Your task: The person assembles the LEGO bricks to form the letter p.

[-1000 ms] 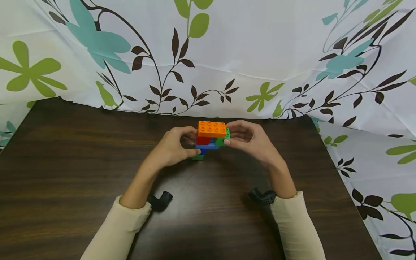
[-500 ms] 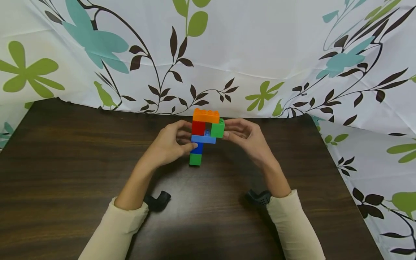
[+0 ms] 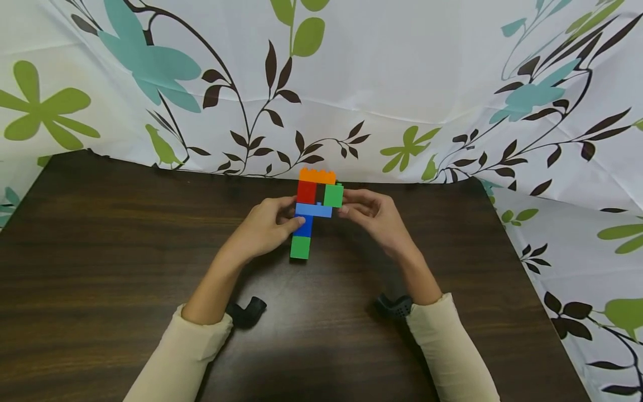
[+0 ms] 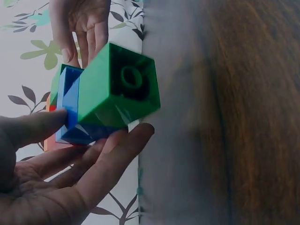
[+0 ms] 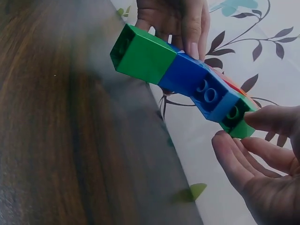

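A stack of toy building bricks is held up over the table. From the bottom it has a green brick [image 3: 300,248], a dark blue brick [image 3: 303,226] and a flat lighter blue brick [image 3: 313,210]. Above that, a red brick [image 3: 306,192] and a second green brick [image 3: 334,196] stand side by side, with an orange brick [image 3: 317,176] on top. My left hand [image 3: 263,228] grips the stack around the dark blue brick, thumb in front. On the other side my right hand [image 3: 374,220] pinches the upper green brick; its hollow underside shows in the right wrist view.
Dark wood-grain table [image 3: 125,251] lies beneath both hands. Behind it and along the right side hangs a white curtain [image 3: 402,67] printed with leaves and birds. A black wrist camera [image 3: 247,312] sits at the left cuff, another black device [image 3: 394,306] at the right.
The stack has tilted so that its front side, rather than the orange brick's studded top, faces the head camera. Both hands keep their hold; the right hand has shifted slightly left.
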The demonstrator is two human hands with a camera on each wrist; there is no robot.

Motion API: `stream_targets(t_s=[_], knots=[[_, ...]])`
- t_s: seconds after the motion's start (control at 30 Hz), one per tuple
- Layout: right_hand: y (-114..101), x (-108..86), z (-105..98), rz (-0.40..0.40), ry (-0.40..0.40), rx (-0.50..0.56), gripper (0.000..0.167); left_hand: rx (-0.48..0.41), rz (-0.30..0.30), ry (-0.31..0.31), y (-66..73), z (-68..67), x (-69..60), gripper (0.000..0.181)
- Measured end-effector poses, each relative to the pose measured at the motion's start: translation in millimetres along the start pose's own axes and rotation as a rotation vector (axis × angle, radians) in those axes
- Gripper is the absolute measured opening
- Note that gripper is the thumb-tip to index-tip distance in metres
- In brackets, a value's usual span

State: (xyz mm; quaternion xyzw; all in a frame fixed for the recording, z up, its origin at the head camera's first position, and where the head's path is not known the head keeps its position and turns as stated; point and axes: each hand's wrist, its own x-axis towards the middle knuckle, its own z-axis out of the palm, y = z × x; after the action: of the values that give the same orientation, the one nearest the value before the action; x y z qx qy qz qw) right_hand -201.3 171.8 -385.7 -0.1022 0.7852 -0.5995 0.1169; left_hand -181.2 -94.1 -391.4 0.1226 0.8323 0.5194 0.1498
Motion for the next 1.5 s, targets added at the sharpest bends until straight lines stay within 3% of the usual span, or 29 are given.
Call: stream_targets(t_s=[0.33, 0.6, 0.77, 0.9, 1.2, 1.5], knots=[[10, 3.0, 3, 0.044, -0.059, 0.041, 0.048, -0.087, -0.083, -0.047, -0.9, 4.8, 0.3, 0.057], [13, 3.9, 5, 0.097, -0.109, -0.003, 0.048, -0.032, -0.119, -0.045, 0.1, 4.6, 0.0, 0.055], [16, 5.2, 7, 0.123, -0.136, -0.014, 0.049, -0.061, -0.174, -0.076, 0.9, 1.7, -0.1, 0.058], [18, 6.4, 8, 0.127, -0.129, -0.034, 0.046, -0.051, -0.182, -0.089, 0.4, 2.3, 0.9, 0.058], [23, 7.6, 10, 0.14, -0.122, -0.259, 0.048, 0.059, -0.163, -0.06, -6.1, 7.2, 4.6, 0.034], [25, 8.6, 6, 0.085, -0.179, -0.393, 0.049, 0.076, -0.179, -0.046, -8.6, 9.9, 6.0, 0.042]])
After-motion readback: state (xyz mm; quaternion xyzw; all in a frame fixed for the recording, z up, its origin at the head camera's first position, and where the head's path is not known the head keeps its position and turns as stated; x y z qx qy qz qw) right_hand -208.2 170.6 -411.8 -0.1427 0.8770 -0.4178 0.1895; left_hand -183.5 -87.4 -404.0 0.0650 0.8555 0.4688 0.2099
